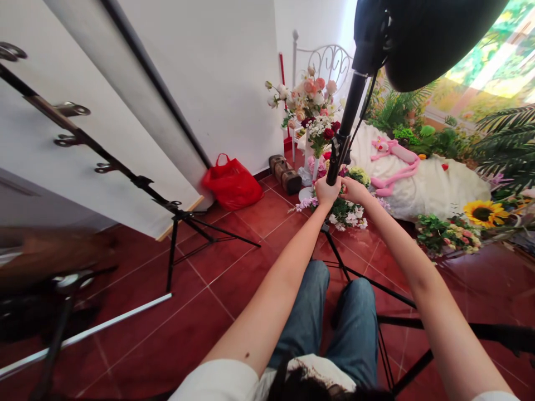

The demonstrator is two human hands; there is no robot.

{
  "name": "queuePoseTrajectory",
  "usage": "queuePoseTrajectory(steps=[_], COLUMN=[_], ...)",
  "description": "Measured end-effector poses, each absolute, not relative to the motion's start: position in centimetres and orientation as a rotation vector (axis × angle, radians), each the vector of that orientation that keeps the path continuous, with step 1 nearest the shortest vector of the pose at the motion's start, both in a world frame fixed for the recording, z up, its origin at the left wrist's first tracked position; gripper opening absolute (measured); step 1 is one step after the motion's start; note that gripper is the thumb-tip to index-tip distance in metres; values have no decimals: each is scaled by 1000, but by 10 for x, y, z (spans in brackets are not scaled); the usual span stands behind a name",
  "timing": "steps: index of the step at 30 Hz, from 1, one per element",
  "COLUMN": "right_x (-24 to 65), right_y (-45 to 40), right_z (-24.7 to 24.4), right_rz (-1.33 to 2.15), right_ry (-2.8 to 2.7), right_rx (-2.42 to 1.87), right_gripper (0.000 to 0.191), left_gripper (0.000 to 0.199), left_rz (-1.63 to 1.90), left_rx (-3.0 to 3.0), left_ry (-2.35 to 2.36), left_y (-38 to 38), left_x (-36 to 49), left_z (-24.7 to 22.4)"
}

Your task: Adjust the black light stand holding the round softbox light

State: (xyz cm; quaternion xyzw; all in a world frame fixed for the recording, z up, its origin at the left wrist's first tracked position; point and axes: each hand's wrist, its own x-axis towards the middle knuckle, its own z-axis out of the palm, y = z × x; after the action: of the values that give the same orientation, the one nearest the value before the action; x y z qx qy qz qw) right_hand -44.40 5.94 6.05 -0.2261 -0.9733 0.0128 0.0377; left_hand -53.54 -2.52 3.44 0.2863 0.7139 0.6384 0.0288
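Note:
A black light stand pole [350,106] rises in front of me, carrying a large black softbox [426,33] at the top right. My left hand [326,191] is wrapped around the pole at its lower part. My right hand [353,189] sits right beside it on the same section of the pole, near a clamp fitting [339,146]. The stand's tripod legs [368,281] spread over the red tile floor past my jeans-clad knees [334,312].
A second tripod stand [184,223] holds a white backdrop roll [137,106] at left. A red bag [232,182], a small trunk [285,174], flower arrangements [311,108], a pink plush toy [395,159] on white cloth, a sunflower [482,211] and green plants lie ahead.

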Motion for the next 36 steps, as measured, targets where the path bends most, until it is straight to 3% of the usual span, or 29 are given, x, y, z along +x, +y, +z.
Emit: queuePoseTrajectory(steps=[3, 14, 21, 27, 36], right_x=[-456, -473, -455, -449, -469], right_y=[63, 62, 49, 30, 39], right_z=[72, 85, 55, 17, 28], right_rz=[-74, -181, -195, -144, -19], right_ry=[-3097, -3213, -2976, -2725, -2906], right_rx=[-684, -590, -648, -883, -862], right_gripper=[38, 39, 25, 37, 41], left_gripper=[21, 23, 23, 21, 23], left_rz=[1966, 1946, 1968, 1979, 1967], left_rx=[895, 918, 886, 866, 861], left_ry=[2198, 2202, 2181, 2158, 2181], left_y=[-26, -27, -27, -27, -29], left_x=[-536, -536, -534, -534, -533], left_z=[34, 33, 33, 34, 35])
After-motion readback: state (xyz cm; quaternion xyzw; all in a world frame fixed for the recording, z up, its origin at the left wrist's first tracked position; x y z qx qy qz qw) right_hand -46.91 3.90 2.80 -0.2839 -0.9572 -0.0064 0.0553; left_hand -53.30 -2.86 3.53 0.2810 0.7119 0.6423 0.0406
